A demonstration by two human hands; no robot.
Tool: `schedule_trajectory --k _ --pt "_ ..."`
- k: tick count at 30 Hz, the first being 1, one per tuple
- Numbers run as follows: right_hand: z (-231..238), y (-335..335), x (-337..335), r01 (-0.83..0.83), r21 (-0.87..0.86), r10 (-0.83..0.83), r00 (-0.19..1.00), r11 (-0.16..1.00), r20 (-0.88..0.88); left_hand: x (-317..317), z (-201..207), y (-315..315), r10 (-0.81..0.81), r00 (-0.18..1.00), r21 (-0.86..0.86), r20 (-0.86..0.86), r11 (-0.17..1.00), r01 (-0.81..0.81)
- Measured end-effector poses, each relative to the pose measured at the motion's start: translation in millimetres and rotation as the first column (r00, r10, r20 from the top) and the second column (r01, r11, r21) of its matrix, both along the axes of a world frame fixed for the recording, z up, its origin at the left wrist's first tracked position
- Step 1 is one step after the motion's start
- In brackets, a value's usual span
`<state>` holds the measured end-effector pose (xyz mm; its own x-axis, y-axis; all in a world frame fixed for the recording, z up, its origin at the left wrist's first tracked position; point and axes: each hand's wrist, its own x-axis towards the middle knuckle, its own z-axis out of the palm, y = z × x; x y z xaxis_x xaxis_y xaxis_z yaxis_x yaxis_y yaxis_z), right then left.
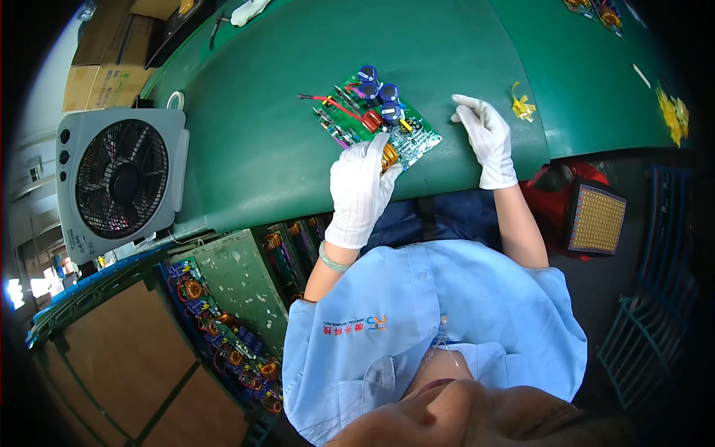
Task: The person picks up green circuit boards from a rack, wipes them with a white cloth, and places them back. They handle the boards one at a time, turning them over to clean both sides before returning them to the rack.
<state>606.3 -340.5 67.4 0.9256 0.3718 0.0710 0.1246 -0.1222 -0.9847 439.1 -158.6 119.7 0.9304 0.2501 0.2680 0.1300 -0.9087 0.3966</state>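
Note:
On the green mat lies a green circuit board, set at a slant and crowded with parts. It carries several blue cylindrical capacitors, a red component and a red wire that sticks out past its left side. In a white glove, my left hand grips the board's near edge around a copper-wound coil; the fingertips partly cover that corner. To the right of the board, my right hand, also gloved, has its fingers reaching out and slightly bent. I see nothing between them.
A grey box fan stands at the left. Yellow scraps lie right of my right hand, with a larger yellow bundle farther right. More boards sit at the far right. Crates of boards stand below left.

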Motion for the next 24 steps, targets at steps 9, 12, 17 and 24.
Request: schedule_trajectory --k 9,12,17,24 --pt "-4.5 -1.5 1.7 -0.058 -0.06 0.066 0.988 0.997 0.143 2.6 40.8 21.5 -0.033 0.987 -0.155 -0.156 0.988 0.009" --pt "-2.3 -0.6 0.4 -0.028 -0.058 0.035 0.991 0.998 0.13 -10.4 86.8 31.7 0.118 0.965 -0.765 -0.236 0.59 -0.259" --pt "-3.6 2.3 -4.4 -0.05 -0.047 0.049 0.999 0.998 -0.02 -66.7 82.0 53.0 0.404 0.884 -0.971 0.236 0.051 0.236" --pt "-14.6 0.1 -2.0 -0.101 -0.098 0.114 0.985 0.99 0.133 -113.0 46.1 39.2 0.323 0.896 -0.658 0.305 0.751 -0.047"
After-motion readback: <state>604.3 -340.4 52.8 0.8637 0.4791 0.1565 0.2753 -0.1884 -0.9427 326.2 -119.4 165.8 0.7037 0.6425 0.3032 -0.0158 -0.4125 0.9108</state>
